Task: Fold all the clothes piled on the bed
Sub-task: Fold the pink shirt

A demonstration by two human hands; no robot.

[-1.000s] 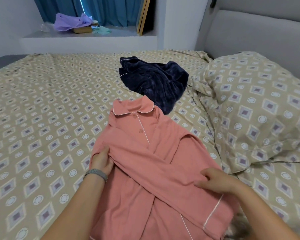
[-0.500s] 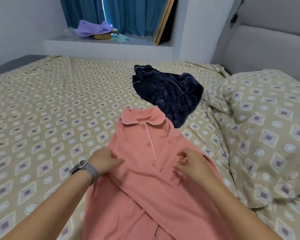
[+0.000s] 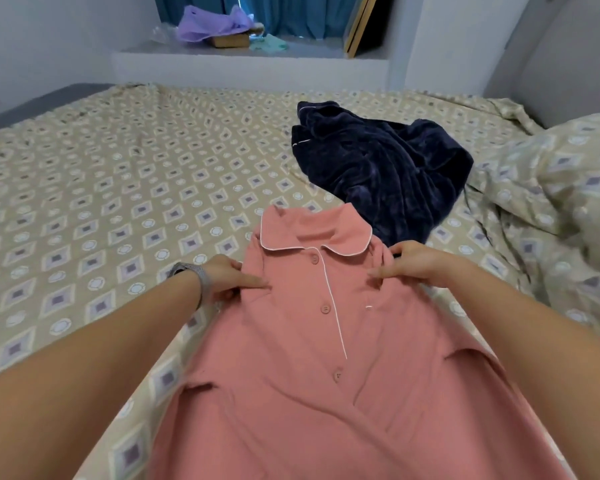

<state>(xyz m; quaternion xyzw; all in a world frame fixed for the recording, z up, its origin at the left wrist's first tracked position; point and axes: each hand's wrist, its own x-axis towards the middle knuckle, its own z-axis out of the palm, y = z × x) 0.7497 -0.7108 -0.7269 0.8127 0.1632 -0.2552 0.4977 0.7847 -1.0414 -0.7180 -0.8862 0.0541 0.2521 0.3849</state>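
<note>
**On the bed, a soft pink top with both shoulders in hand**

On the patterned bedsheet (image 3: 94, 188), right in front of the person, the pink pyjama top (image 3: 309, 393) lies face up, collar away from the viewer, buttons and white piping running down its middle. The sleeves appear folded in across the lower front, forming a narrow column, though the near end runs out of view.

The left hand (image 3: 227, 277) sits at the top's left shoulder, thumb laid over the cloth and pointing inward, the other fingers curled at or under the edge, so it seems to pinch the shoulder seam. The right hand (image 3: 414, 263) mirrors it at the right shoulder, thumb on top and fingers tucked at the edge; a small bunch of fabric rises under the thumb. A grey watch (image 3: 194, 275) is on the left wrist.

The top looks like light, limp cotton knit: it drapes flat, wrinkles easily and has no stiffness of its own. It will sag wherever it is not supported, and lifting from one point would likely spill the tucked sleeves. The two shoulder points, just beside the collar, are probably the best hold, since pulling them evenly keeps the placket straight.

Just beyond the collar lies the navy garment (image 3: 378, 168), crumpled and unfolded. Its plush, velvety surface suggests something thicker and heavier, likely to slide on itself and make bulkier folds. The pillow (image 3: 551, 202) sits to the right.
</note>
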